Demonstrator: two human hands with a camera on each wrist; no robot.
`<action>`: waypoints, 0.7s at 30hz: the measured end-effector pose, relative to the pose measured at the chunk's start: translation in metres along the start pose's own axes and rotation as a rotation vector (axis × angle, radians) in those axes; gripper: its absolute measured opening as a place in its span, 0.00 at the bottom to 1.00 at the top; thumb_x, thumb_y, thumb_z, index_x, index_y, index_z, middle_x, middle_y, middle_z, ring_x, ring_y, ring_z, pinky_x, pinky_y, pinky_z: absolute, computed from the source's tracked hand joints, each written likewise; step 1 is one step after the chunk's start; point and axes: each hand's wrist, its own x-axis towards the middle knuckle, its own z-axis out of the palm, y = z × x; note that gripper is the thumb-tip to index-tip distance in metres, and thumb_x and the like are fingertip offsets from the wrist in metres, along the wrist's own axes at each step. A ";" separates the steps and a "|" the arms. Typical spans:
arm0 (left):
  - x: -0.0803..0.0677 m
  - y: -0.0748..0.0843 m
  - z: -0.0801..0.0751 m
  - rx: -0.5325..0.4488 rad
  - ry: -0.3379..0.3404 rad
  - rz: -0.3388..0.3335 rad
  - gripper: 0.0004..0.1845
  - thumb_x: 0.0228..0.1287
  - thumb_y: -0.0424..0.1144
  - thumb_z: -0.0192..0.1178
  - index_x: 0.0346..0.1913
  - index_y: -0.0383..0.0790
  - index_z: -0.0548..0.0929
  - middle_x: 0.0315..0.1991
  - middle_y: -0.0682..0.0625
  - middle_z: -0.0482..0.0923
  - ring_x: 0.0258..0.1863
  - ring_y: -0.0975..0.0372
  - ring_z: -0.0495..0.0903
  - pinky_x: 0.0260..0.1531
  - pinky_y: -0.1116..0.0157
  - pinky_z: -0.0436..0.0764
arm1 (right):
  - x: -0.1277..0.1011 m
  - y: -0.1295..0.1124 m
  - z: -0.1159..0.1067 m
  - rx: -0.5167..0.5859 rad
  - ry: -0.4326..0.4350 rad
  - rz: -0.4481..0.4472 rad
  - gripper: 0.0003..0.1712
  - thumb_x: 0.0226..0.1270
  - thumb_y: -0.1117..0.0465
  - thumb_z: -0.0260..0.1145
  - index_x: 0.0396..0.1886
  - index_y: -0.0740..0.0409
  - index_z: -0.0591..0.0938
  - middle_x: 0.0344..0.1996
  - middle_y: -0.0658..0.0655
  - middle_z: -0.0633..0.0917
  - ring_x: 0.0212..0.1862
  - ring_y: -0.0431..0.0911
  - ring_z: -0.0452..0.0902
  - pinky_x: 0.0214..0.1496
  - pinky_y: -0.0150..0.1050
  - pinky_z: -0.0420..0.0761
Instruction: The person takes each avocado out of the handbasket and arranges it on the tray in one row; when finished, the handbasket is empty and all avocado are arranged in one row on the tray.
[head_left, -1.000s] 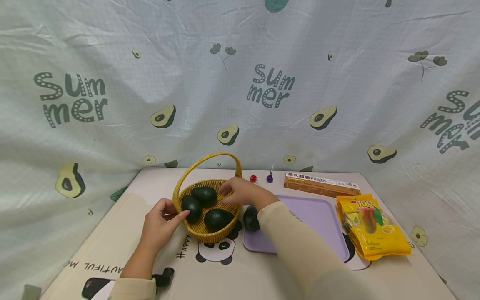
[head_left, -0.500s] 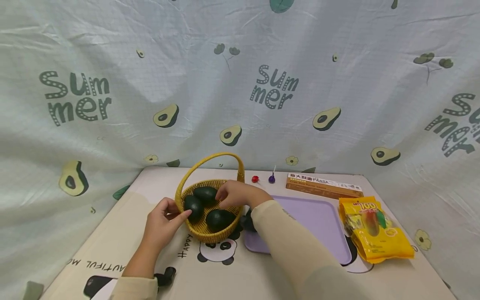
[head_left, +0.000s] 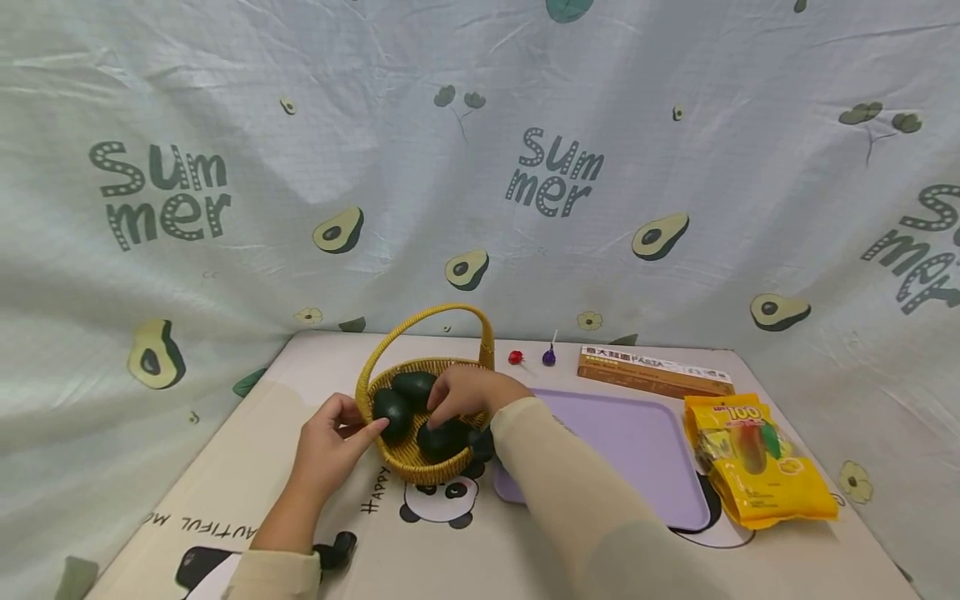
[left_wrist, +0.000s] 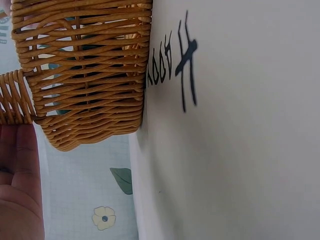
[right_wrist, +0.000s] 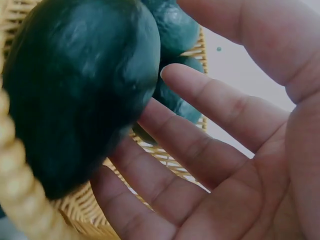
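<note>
At its left edge, a round yellow wicker basket [head_left: 426,477] is pinched between thumb and fingers of the left hand [head_left: 324,443]. Inside it, 3 dark-green oval avocados [head_left: 392,414] are held. The right hand [head_left: 472,392] is angled down over the nearest avocado [head_left: 448,442], its fingers loosely extended, the beige-sleeved forearm [head_left: 562,483] stretched over a lilac rectangular tray [head_left: 633,437].

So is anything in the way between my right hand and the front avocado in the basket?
Nothing visible. Your right hand is inside the basket, fingers right at the front avocado. The handle rises behind the hand.
</note>
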 end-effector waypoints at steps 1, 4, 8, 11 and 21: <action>0.000 0.000 0.000 0.001 -0.001 -0.001 0.18 0.61 0.44 0.76 0.43 0.42 0.77 0.39 0.50 0.83 0.42 0.64 0.82 0.45 0.78 0.82 | 0.001 0.000 0.001 0.012 -0.006 0.004 0.20 0.56 0.47 0.79 0.48 0.47 0.89 0.45 0.44 0.86 0.47 0.42 0.81 0.56 0.43 0.84; 0.000 0.001 0.000 0.003 -0.003 -0.005 0.18 0.61 0.44 0.76 0.43 0.42 0.77 0.39 0.51 0.83 0.42 0.64 0.82 0.45 0.78 0.82 | 0.004 0.002 0.003 0.043 -0.025 0.010 0.20 0.56 0.47 0.80 0.47 0.46 0.89 0.45 0.44 0.86 0.46 0.42 0.81 0.55 0.43 0.84; 0.000 0.002 -0.001 0.004 -0.006 -0.009 0.18 0.61 0.44 0.76 0.43 0.42 0.77 0.39 0.50 0.83 0.42 0.64 0.82 0.45 0.77 0.82 | 0.009 0.004 0.005 0.071 -0.044 0.008 0.19 0.55 0.48 0.80 0.46 0.45 0.89 0.44 0.43 0.85 0.46 0.42 0.81 0.53 0.43 0.84; -0.001 0.003 -0.001 0.000 -0.007 -0.014 0.18 0.61 0.44 0.76 0.43 0.42 0.77 0.40 0.50 0.83 0.42 0.63 0.82 0.45 0.77 0.82 | 0.011 0.004 0.004 0.092 -0.058 0.012 0.18 0.55 0.48 0.80 0.45 0.44 0.89 0.45 0.42 0.85 0.47 0.43 0.81 0.55 0.45 0.84; -0.001 0.002 -0.001 -0.003 -0.013 -0.029 0.18 0.60 0.45 0.76 0.43 0.43 0.77 0.40 0.50 0.83 0.43 0.60 0.82 0.46 0.76 0.82 | 0.017 0.005 0.008 0.086 -0.138 0.046 0.16 0.53 0.50 0.81 0.43 0.37 0.89 0.50 0.42 0.84 0.54 0.44 0.78 0.60 0.50 0.82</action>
